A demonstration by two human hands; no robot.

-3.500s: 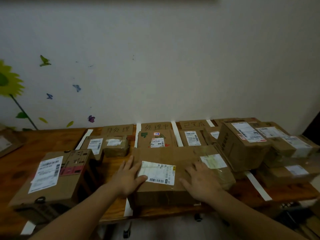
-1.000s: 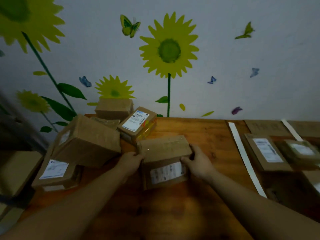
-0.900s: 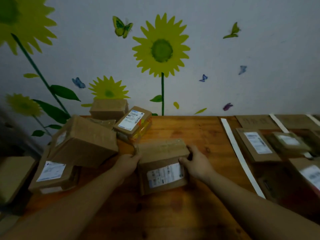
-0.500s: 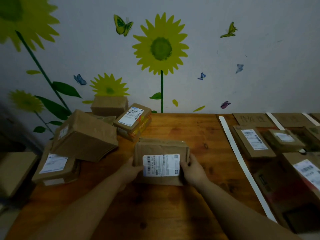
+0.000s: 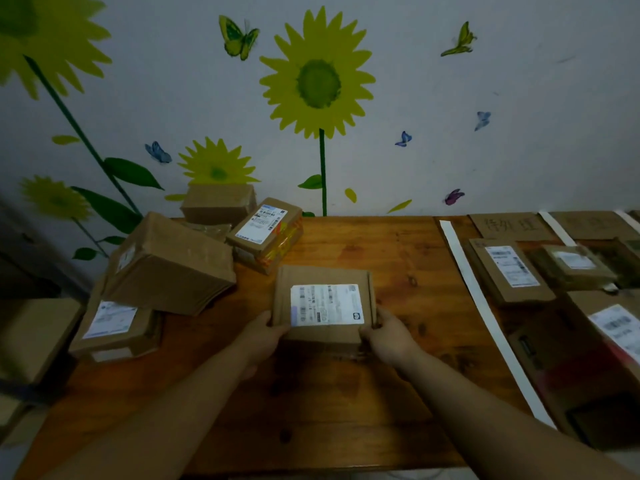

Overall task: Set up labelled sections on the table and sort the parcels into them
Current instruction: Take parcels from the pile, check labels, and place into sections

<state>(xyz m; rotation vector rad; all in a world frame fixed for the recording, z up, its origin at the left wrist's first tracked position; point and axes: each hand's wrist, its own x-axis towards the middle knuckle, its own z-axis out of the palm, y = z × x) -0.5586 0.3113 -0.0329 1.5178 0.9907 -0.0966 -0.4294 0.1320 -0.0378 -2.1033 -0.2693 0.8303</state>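
Head view: the left hand (image 5: 265, 336) and the right hand (image 5: 389, 336) grip a cardboard box (image 5: 323, 277) at its two near corners, fingers curled around the sides. Its white label faces up, at the middle of the wooden table (image 5: 363, 251). More boxes (image 5: 169, 265) lie piled on the left. A white strip (image 5: 485, 313) and flat parcels (image 5: 509, 271) are on the right.

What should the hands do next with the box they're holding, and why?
Probably carry the parcel right, across the white strip, into a labelled section. The left hand and right hand grip its sides, and sorted parcels lie there.
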